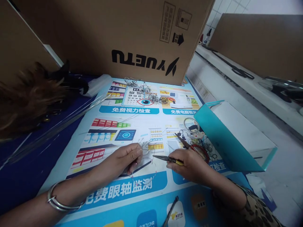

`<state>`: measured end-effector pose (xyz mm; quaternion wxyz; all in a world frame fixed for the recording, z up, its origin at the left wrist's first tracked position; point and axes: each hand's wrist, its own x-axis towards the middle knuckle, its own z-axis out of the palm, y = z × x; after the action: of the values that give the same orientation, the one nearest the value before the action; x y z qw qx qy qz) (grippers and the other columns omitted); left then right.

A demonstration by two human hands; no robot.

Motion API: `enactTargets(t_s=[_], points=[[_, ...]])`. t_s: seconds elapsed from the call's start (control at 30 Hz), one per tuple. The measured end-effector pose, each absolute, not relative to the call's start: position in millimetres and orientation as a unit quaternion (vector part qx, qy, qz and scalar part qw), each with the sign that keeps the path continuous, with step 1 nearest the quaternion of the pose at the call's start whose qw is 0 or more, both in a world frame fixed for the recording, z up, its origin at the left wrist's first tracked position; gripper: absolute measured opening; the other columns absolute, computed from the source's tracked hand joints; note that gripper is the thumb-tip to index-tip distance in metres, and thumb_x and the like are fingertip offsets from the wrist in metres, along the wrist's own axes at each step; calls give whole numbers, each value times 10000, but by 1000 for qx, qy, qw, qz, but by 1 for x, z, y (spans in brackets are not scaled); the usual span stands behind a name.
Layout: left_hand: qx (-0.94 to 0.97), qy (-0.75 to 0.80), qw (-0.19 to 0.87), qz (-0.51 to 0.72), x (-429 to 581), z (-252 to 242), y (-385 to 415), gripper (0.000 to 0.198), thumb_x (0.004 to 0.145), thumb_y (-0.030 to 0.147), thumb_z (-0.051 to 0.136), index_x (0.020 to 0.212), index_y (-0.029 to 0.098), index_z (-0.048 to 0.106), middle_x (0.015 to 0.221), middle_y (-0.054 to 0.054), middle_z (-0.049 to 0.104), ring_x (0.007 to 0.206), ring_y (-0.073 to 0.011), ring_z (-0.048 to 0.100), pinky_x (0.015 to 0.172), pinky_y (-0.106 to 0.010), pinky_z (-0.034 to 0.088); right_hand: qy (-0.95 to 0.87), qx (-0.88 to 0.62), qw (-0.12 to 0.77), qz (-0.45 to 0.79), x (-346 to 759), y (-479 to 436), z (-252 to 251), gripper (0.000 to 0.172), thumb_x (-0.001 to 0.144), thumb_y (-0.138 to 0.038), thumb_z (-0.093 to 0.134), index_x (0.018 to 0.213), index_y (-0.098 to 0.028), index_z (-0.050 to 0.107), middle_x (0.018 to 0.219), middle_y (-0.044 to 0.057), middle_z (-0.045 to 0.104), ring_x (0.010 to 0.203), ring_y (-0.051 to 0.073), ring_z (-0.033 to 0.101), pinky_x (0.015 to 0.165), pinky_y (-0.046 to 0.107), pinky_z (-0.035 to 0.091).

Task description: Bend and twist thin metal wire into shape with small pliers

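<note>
My left hand (129, 156) is closed in a pinch on thin, bent wire (147, 151), whose loose ends fan out past the fingertips. A finer strand with small beads or knots hangs below it. My right hand (189, 164) is wrapped around needle-nose pliers (163, 158) with a yellowish grip. The pliers' tip points left, close to the wire; whether it touches a strand I cannot tell. Scissors (183, 141) with red handles lie just beyond my right hand, among tangled wire pieces (210, 149).
A printed sheet (132, 126) covers the table. Wire clumps (151, 97) lie near a large cardboard box (142, 34). To the right stands an open teal box (220, 142). Brown feathers (28, 101) and clear strips (68, 118) are at left. A dark stick (171, 209) lies in front.
</note>
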<state>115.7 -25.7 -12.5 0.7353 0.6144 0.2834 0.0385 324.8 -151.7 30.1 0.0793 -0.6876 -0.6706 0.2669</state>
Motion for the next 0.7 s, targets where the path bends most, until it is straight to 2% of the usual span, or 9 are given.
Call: enactTargets(t_s=[0.33,0.43,0.57,0.7], points=[[608,278,742,34,116,-14,-26,336,881,481,387,762,183,485,521,53,475,480,-95,382,479,-200,268,-670,-701,75,231,327,-153,35,203,842,-358,513,853,-194,632,792,16,633,676,115,543,549,207,284],[612,277,740,27,116,-17,-25,292,864,468,432,897,191,518,551,51,497,484,-97,416,494,-204,296,-676,-700,62,222,327,-153,36,207,838,-365,518,843,-193,634,805,26,639,698,126,551,569,215,295],[619,267,738,27,117,-18,-24,328,860,435,444,1058,192,540,559,38,510,522,-116,445,534,-227,343,-679,-698,54,221,326,-153,39,209,839,-370,516,853,-196,632,827,30,644,726,134,559,580,217,299],[624,255,738,24,118,-17,-25,285,857,378,454,993,174,600,632,6,528,585,-127,470,571,-241,368,-672,-703,54,225,325,-154,41,215,842,-380,509,855,-203,630,831,26,642,701,124,558,552,214,287]])
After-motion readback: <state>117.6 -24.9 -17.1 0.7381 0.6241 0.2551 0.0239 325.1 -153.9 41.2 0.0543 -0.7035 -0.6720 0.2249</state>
